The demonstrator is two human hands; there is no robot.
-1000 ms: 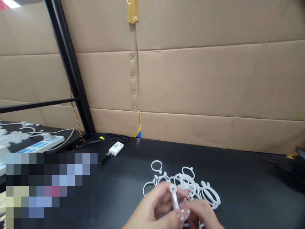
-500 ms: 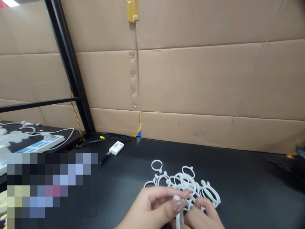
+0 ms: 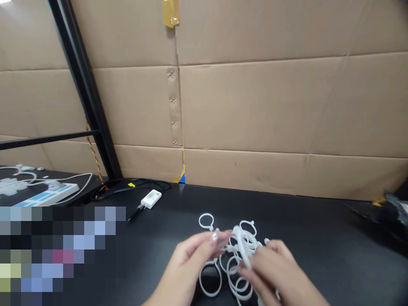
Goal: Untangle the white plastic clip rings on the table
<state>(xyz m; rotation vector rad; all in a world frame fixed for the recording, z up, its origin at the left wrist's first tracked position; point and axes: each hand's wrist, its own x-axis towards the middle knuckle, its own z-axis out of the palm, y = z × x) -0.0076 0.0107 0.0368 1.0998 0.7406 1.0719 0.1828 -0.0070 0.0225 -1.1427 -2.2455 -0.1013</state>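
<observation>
Hands meet low over the black tabletop (image 3: 318, 238): left hand (image 3: 191, 263) pinches part of a tangled cluster of white plastic rings (image 3: 237, 255) between thumb and forefinger, right hand (image 3: 274, 272) closes on a ring strip at the cluster's right side. Cluster lies on the table between both hands. White adapter (image 3: 151, 198) rests well apart, near the cardboard wall (image 3: 270, 106).

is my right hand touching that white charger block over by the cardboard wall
Apart. The head view shows the right hand on the white rings, with bare black table before the charger block.
</observation>
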